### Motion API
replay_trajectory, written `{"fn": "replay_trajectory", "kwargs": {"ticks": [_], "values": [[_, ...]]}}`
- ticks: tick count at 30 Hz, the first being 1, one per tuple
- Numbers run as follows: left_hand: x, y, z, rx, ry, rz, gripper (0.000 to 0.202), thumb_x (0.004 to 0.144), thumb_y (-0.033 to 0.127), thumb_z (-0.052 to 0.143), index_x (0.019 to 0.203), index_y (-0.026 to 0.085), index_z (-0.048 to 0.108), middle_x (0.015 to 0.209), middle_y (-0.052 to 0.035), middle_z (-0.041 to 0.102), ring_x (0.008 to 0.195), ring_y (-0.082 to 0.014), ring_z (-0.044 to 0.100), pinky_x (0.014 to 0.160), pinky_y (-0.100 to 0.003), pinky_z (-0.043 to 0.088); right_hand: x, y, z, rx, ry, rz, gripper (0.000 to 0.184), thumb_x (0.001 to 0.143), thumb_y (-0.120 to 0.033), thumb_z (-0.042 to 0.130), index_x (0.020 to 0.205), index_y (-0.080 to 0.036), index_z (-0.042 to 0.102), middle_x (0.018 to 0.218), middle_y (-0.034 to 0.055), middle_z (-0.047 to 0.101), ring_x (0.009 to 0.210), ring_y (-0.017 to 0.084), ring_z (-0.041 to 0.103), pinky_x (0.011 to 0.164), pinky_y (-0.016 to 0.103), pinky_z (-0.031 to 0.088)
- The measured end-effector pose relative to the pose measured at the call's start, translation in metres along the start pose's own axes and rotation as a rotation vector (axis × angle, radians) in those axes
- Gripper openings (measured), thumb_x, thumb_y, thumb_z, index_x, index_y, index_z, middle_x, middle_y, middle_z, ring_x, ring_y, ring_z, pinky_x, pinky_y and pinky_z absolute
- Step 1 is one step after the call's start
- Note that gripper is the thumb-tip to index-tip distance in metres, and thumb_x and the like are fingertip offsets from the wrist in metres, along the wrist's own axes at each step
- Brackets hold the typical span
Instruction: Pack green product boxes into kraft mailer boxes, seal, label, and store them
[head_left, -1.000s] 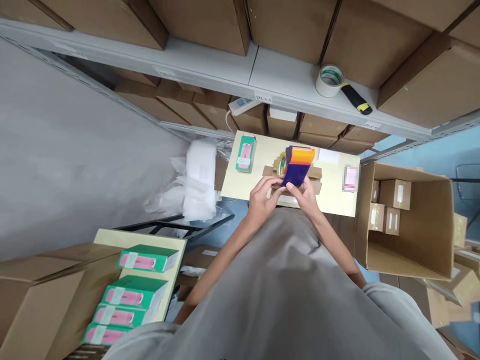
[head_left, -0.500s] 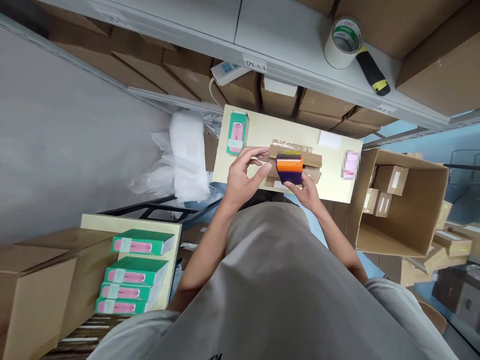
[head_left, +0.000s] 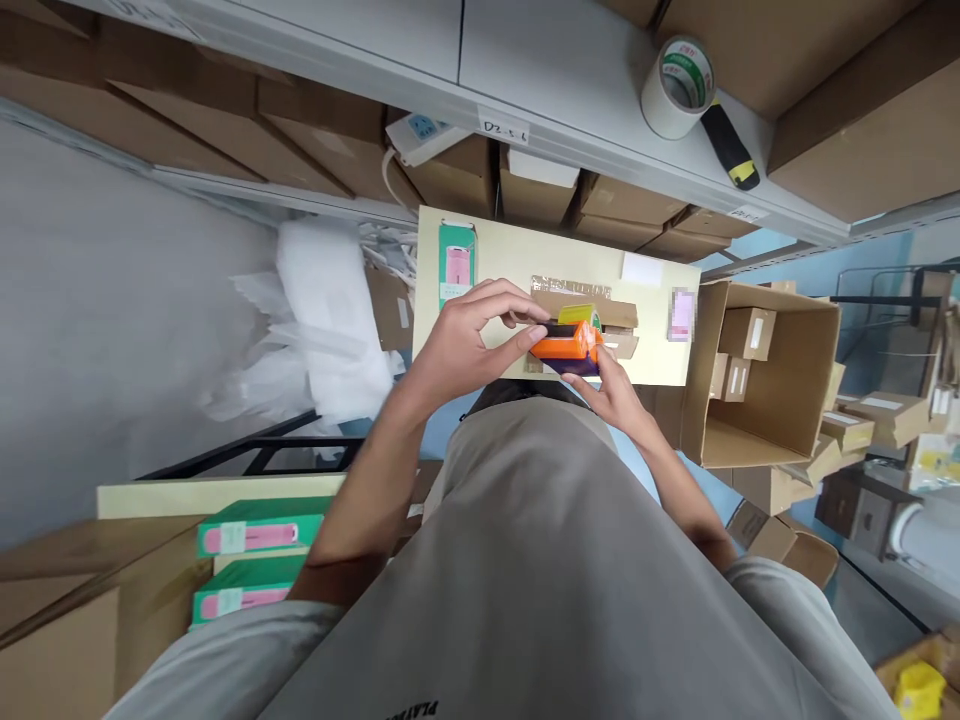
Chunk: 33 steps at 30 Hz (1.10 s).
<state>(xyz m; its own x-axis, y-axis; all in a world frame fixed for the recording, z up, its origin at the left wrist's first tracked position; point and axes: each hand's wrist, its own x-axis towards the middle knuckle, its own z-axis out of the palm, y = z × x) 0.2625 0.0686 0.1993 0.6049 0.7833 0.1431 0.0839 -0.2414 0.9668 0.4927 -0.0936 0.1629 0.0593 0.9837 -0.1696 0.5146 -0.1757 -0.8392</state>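
The right hand (head_left: 615, 392) grips the orange tape holder (head_left: 564, 347) above the near side of the desk (head_left: 654, 350); the left hand (head_left: 466, 340) curls at its left end, can't tell if pinching. Green box (head_left: 457, 262) left, shelf (head_left: 555, 85) far

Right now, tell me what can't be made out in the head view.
Head view:
Right hand: some fingers hidden behind the tape dispenser.
Brown cardboard: partly covered by the dispenser and left hand.
Pink item: details lost to pixelated blur.
Lower green box: partly hidden by the left forearm and sleeve.
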Motion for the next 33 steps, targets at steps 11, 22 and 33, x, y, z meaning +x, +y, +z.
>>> {"fn": "replay_trajectory", "kwargs": {"ticks": [11,22,33], "values": [[0.017,-0.010,-0.002,-0.155,-0.113,-0.117,0.032,0.095,0.056,0.091,0.100,0.025,0.087,0.100,-0.0058,0.079,0.090,-0.0222,0.075,0.090,-0.040,0.069,-0.016,-0.003,0.007,-0.128,0.032,0.014,0.057,0.113,-0.074,0.064,0.147,-0.028,0.071,0.135,0.0166,0.080,0.131,0.039,0.072,0.118,0.061,0.060],[0.017,-0.004,0.048,-0.023,-0.047,-0.261,0.033,0.099,0.055,0.087,0.093,0.023,0.081,0.095,-0.0047,0.076,0.087,-0.0207,0.072,0.089,-0.038,0.067,-0.002,0.051,-0.053,-0.126,-0.181,-0.149,0.053,0.113,-0.078,0.061,0.123,-0.026,0.071,0.118,0.0159,0.080,0.117,0.039,0.074,0.105,0.059,0.063],[-0.017,-0.030,0.138,-0.014,0.447,-0.649,0.034,0.090,0.053,0.091,0.091,0.021,0.079,0.084,-0.0042,0.077,0.079,-0.0203,0.072,0.075,-0.033,0.064,0.030,0.125,-0.178,-0.198,-0.765,-0.061,0.042,0.112,-0.072,0.067,0.105,-0.030,0.072,0.071,0.0008,0.070,0.055,0.025,0.059,0.060,0.040,0.043]]}}
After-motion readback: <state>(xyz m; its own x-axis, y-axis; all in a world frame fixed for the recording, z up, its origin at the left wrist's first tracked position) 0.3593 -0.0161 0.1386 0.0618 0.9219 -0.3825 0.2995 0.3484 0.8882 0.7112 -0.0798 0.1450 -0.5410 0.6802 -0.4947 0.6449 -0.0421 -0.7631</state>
